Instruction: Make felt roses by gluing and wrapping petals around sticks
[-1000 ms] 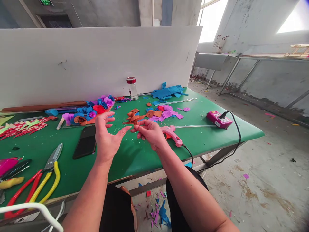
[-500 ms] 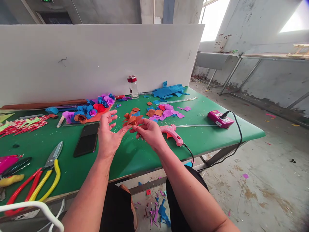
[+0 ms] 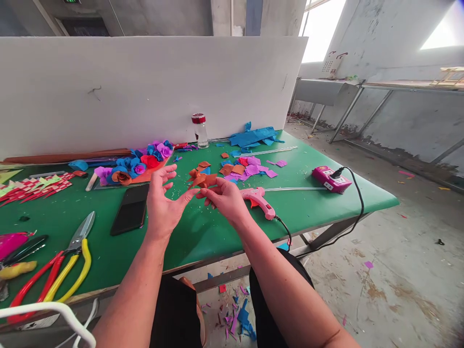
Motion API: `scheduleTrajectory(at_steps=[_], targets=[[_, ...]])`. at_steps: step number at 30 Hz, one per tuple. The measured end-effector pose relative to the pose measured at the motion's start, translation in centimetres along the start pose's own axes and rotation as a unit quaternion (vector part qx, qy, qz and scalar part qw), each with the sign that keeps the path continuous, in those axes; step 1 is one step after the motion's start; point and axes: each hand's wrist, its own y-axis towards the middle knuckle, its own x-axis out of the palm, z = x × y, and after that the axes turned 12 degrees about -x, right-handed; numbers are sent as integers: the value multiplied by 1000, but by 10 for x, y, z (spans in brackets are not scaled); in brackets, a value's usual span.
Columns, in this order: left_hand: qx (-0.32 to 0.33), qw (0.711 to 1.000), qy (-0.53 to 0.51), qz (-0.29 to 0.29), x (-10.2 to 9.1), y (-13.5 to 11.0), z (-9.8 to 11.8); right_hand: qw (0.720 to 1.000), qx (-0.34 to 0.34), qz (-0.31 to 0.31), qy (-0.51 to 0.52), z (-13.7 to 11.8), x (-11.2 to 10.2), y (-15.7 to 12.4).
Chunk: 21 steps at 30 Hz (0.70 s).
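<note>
An orange-brown crepe paper flower (image 3: 203,181) is held over the table, its petals curling outward. My right hand (image 3: 223,197) is closed, with thumb and fingers pinching the flower at its lower end. Just left of it, my left hand (image 3: 165,202) is open, its fingers spread and curved upward. The left thumb tip reaches across to the base of the flower, close to the right thumb. Beyond both hands lie loose orange and purple paper petals (image 3: 252,170). A pink glue gun (image 3: 258,199) rests right beside my right hand.
Left of my hands lie a black phone (image 3: 129,210) and red-and-yellow-handled shears (image 3: 78,246). Finished paper flowers (image 3: 139,164) sit behind. A lidded glass jar (image 3: 200,133) stands by the white panel (image 3: 152,82). The glue gun's cable runs below the table edge, near a magenta power socket (image 3: 331,179).
The paper flower has turned slightly between my fingers, so its petals show at another angle. Both hands keep nearly the same place.
</note>
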Motion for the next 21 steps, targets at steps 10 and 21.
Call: scheduleTrajectory(at_steps=[10, 21], targets=[[-136, 987, -73, -54, 17, -19, 2, 980, -1, 127, 154, -2, 0, 5], [-317, 865, -373, -108, 30, -21, 13, 987, -97, 79, -97, -8, 9, -2]])
